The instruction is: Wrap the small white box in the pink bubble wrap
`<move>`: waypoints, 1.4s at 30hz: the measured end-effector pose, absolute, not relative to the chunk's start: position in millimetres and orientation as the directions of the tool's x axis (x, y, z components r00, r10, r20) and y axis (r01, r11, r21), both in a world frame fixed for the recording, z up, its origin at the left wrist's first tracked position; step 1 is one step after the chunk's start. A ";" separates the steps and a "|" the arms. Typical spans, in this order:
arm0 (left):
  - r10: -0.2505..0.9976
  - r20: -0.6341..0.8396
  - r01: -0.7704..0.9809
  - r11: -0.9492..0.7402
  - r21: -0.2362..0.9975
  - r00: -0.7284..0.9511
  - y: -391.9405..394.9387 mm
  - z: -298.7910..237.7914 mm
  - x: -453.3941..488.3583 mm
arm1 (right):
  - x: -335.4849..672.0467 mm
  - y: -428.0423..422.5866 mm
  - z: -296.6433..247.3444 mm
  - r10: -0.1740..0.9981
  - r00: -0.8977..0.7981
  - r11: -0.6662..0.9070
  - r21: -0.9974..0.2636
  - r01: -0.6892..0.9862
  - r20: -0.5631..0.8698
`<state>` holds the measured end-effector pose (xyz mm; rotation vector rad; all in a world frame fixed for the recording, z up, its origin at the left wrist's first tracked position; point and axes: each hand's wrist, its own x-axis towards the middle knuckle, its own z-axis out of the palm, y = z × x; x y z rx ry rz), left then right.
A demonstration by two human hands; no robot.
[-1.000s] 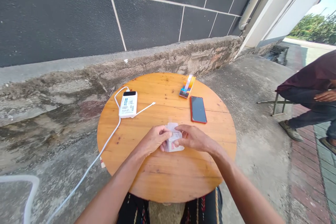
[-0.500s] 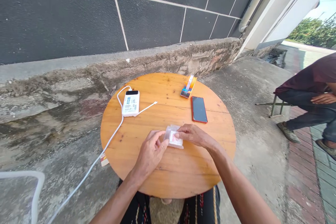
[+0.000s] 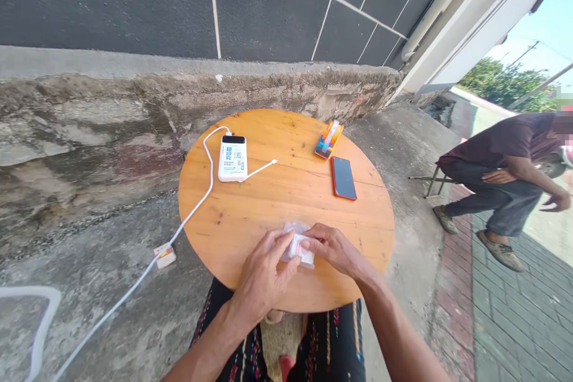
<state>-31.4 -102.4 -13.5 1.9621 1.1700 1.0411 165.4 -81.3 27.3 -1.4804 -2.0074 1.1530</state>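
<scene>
Near the front of the round wooden table (image 3: 286,191), both hands are at a small white pack with reddish print (image 3: 306,258). Clear plastic (image 3: 295,227), a case or wrapper, surrounds it; I cannot tell which. My left hand (image 3: 266,268) grips the pack's left side, index finger over the top and thumb at the near edge. From the right, my right hand (image 3: 333,249) has its thumb on the pack's upper face and its fingers closed around the far right edge. My fingers hide parts of the pack.
A white power bank (image 3: 233,161) with cables lies at the back left. A red-edged phone (image 3: 344,179) and an orange-and-blue item with a pale strip (image 3: 329,139) are at the back right. A small packet (image 3: 165,255) lies on the ground; a person (image 3: 496,161) sits at right.
The view has tilted and shifted, bringing more of the seated person into sight. My left index finger now reaches further over the pack. Both hands stay on it.
</scene>
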 end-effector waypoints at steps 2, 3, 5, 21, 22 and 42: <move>0.903 0.308 0.384 -0.410 0.827 0.300 -99.8 -16.8 -33.4 | 161.3 -86.8 22.4 0.946 -0.282 0.041 -0.803 0.595 -0.160; 0.904 0.303 0.372 -0.405 0.836 0.302 -98.5 -18.2 -34.0 | 159.0 -90.5 18.7 0.962 -0.225 0.009 -0.810 0.587 -0.152; 0.906 0.285 0.354 -0.390 0.850 0.313 -96.3 -20.0 -34.9 | 153.2 -99.7 10.0 0.990 -0.093 -0.039 -0.826 0.563 -0.110; 0.894 0.361 0.381 -0.441 0.813 0.265 -101.7 -23.6 -33.7 | 119.6 -116.4 -5.4 0.973 0.219 -0.056 -0.857 0.513 0.068; 0.892 0.367 0.380 -0.446 0.810 0.265 -101.6 -22.8 -33.5 | 119.6 -117.1 -5.7 0.974 0.212 -0.042 -0.858 0.512 0.078; 0.902 0.355 0.469 -0.430 0.771 0.245 -104.0 -15.2 -25.2 | 177.1 -44.9 2.0 0.922 -0.364 0.337 -0.741 0.581 0.134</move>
